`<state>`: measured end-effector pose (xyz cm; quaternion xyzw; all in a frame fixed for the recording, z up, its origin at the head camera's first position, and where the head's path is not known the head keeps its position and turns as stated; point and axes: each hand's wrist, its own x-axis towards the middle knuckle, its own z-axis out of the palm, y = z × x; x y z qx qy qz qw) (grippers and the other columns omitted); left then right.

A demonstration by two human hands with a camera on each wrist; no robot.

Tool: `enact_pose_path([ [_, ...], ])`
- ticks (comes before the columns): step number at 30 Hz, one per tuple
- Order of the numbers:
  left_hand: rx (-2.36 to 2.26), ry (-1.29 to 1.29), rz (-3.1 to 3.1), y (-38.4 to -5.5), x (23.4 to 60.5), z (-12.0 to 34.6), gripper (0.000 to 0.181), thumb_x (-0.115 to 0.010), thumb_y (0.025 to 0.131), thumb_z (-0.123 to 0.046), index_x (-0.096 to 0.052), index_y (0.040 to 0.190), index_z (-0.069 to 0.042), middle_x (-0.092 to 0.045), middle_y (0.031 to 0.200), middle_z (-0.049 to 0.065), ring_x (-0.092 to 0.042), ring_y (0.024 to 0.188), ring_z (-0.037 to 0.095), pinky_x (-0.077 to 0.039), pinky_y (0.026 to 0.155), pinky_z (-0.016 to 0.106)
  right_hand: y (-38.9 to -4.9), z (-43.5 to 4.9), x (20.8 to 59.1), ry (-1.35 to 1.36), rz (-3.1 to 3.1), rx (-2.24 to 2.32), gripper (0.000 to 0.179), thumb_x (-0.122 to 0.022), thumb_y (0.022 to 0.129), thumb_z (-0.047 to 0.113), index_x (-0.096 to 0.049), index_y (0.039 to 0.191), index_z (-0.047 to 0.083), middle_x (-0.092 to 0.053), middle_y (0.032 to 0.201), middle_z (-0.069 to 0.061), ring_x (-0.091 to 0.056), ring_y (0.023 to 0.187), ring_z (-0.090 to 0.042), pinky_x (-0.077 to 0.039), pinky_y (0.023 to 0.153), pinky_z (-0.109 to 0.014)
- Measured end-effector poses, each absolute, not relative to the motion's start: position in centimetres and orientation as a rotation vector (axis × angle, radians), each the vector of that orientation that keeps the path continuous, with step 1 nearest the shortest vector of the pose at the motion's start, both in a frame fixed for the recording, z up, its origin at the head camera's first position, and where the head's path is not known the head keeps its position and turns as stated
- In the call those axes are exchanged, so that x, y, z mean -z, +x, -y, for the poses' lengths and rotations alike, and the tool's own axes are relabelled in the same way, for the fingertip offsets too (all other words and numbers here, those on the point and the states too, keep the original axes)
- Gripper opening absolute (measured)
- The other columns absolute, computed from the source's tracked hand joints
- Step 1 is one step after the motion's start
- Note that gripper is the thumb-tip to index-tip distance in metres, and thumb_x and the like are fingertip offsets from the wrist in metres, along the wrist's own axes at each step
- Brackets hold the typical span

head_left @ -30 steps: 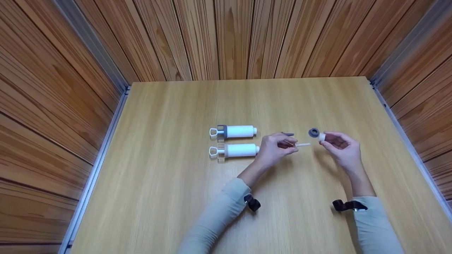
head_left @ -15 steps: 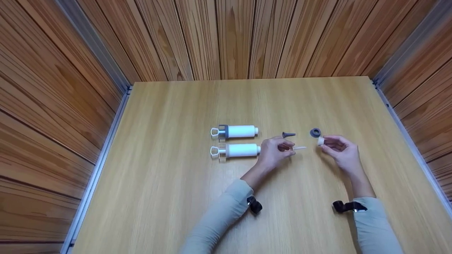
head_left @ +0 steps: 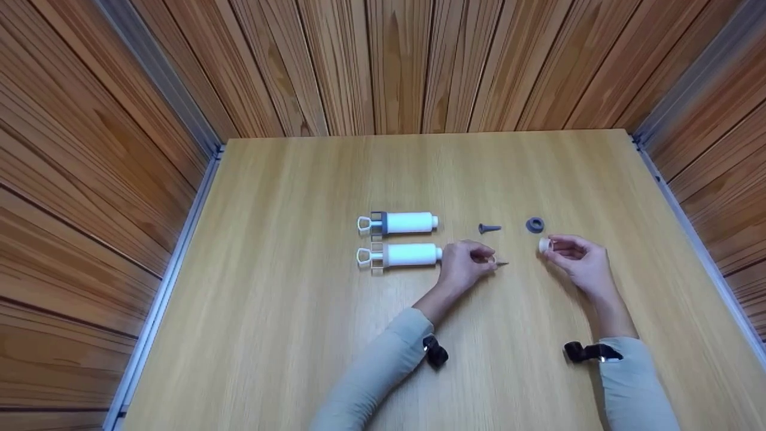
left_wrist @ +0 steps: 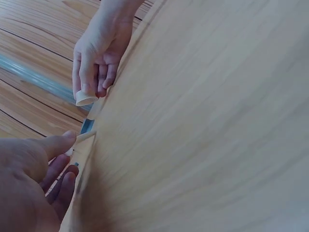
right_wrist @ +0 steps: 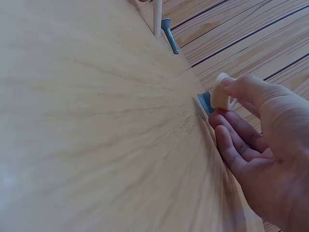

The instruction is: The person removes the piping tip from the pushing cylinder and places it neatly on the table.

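My left hand (head_left: 464,263) pinches a slim white tapered nozzle (left_wrist: 86,137) between thumb and fingers, low over the table. The nozzle's thin end points right, close to the tabletop; whether it touches I cannot tell. In the right wrist view, my right hand (right_wrist: 275,140) holds a short white ring-shaped cap (right_wrist: 221,92) by thumb and fingertips. A dark grey nozzle (head_left: 489,228) lies on the table beyond my left hand. Beyond my right hand lies a dark grey ring-shaped cap (head_left: 535,225).
Two white syringe-like tubes with pull handles lie side by side left of my hands: one with a dark grey collar (head_left: 410,222), one with a clear collar (head_left: 412,254). The wooden table (head_left: 287,335) is bounded by plank walls (head_left: 395,66) and metal rails.
My left hand has come slightly nearer the body and lower with the white nozzle, uncovering the grey nozzle. My right hand has drawn the white cap slightly nearer, away from the grey cap.
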<state>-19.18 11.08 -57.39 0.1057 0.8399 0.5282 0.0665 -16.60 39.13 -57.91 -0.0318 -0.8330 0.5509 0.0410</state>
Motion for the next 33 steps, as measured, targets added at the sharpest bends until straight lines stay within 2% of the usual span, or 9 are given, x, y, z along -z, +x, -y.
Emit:
enact_pose_path([
  [3, -1.556, 0.322, -2.559, -19.13, 57.58, -11.02, 0.021, -0.095, 0.090, -0.007, -0.090, 0.110, -0.010, -0.089, 0.104, 0.002, -0.079, 0.092, 0.005, -0.057, 0.083, 0.012, -16.67, -39.22, 57.79, -0.125, 2.603, -1.665, 0.048, -0.080, 0.104, 0.006, -0.064, 0.145, -0.013, -0.072, 0.103, 0.027, -0.069, 0.094, 0.008, -0.058, 0.086, -0.008],
  [9, -1.504, 0.349, -2.612, -19.05, 57.94, -11.00, 0.020, -0.095, 0.090, -0.008, -0.090, 0.110, -0.012, -0.089, 0.105, 0.000, -0.080, 0.098, 0.005, -0.058, 0.089, 0.014, -16.70, -39.27, 57.59, -0.131, 2.675, -1.636, 0.047, -0.079, 0.104, 0.006, -0.065, 0.146, -0.011, -0.071, 0.104, 0.025, -0.067, 0.093, 0.007, -0.058, 0.084, -0.008],
  [16, -1.497, 0.344, -2.651, -18.95, 58.13, -11.02, 0.023, -0.095, 0.089, -0.008, -0.090, 0.111, -0.011, -0.090, 0.106, 0.001, -0.083, 0.100, 0.009, -0.060, 0.089, 0.015, -16.80, -39.03, 57.54, -0.150, 2.696, -1.618, 0.046, -0.079, 0.104, 0.006, -0.067, 0.145, -0.011, -0.072, 0.101, 0.020, -0.066, 0.089, 0.005, -0.058, 0.080, -0.010],
  [26, -1.495, 0.280, -2.679, -18.83, 58.19, -11.12, 0.025, -0.096, 0.088, -0.010, -0.090, 0.112, -0.013, -0.090, 0.107, -0.002, -0.084, 0.102, 0.008, -0.060, 0.092, 0.017, -17.27, -38.52, 58.10, -0.140, 2.655, -1.578, 0.044, -0.081, 0.097, -0.004, -0.068, 0.136, -0.020, -0.070, 0.088, 0.025, -0.064, 0.077, 0.010, -0.054, 0.073, -0.007],
  [33, -1.503, 0.257, -2.683, -18.82, 58.23, -11.32, 0.024, -0.095, 0.090, -0.010, -0.090, 0.114, -0.013, -0.090, 0.106, -0.002, -0.084, 0.101, 0.007, -0.061, 0.094, 0.018, -17.13, -38.38, 57.85, -0.143, 2.653, -1.579, 0.046, -0.084, 0.096, -0.002, -0.069, 0.136, -0.018, -0.070, 0.089, 0.025, -0.064, 0.078, 0.011, -0.054, 0.074, -0.007],
])
